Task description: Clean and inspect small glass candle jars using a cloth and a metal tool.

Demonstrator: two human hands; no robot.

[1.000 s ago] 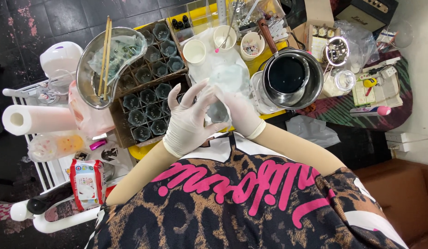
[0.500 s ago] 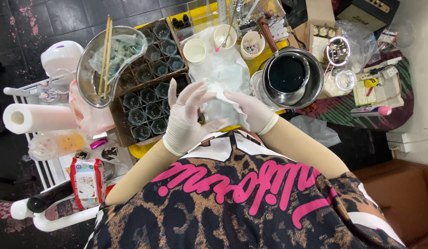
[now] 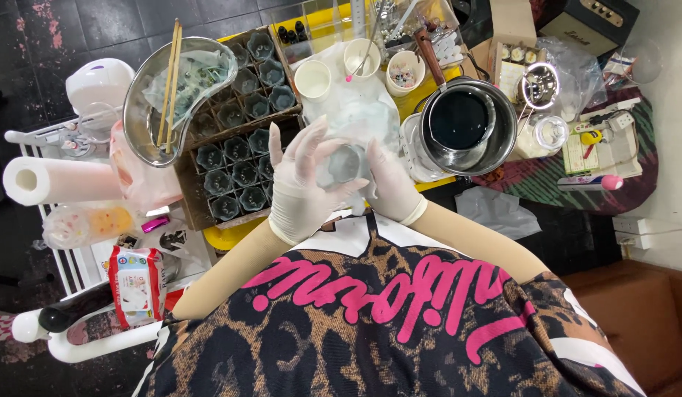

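Glass jar (image 3: 347,163), small and clear, sits cupped between our 2 gloved hands above the table: left hand (image 3: 303,192) and right hand (image 3: 389,190) half-closed around it. Slippery, breakable; we grip its sides.

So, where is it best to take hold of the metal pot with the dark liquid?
Grip the pot by its long brown handle, which sticks out from the far rim; come from that far side. The pot looks full and open, so keep it level.
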